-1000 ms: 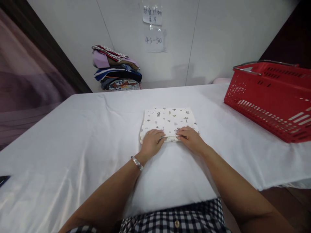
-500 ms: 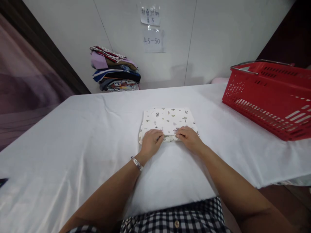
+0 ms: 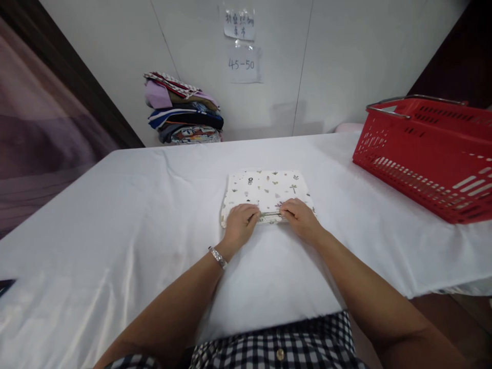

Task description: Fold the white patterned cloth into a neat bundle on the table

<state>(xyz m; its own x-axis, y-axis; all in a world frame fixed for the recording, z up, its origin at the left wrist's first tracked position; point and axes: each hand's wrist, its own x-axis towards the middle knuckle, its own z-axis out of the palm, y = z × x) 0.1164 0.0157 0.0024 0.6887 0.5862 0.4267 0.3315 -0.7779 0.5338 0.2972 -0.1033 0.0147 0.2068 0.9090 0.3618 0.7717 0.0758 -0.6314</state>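
A white cloth with small plant and animal prints lies folded in several layers on the table, its layered edge toward me. My left hand grips the near edge left of the middle, fingers on top and thumb at the front. On the right part of that same edge, my right hand pinches the layers in the same way. Between the two hands the stacked folds show. A silvery bracelet is on my left wrist.
A white sheet covers the table. Folded fabrics are piled at the back left, by the wall. On the right stands a red plastic basket with metal handles. Paper signs hang on the wall.
Both hands keep their hold on the cloth's near edge with hardly any movement. The whole view has shifted very slightly.
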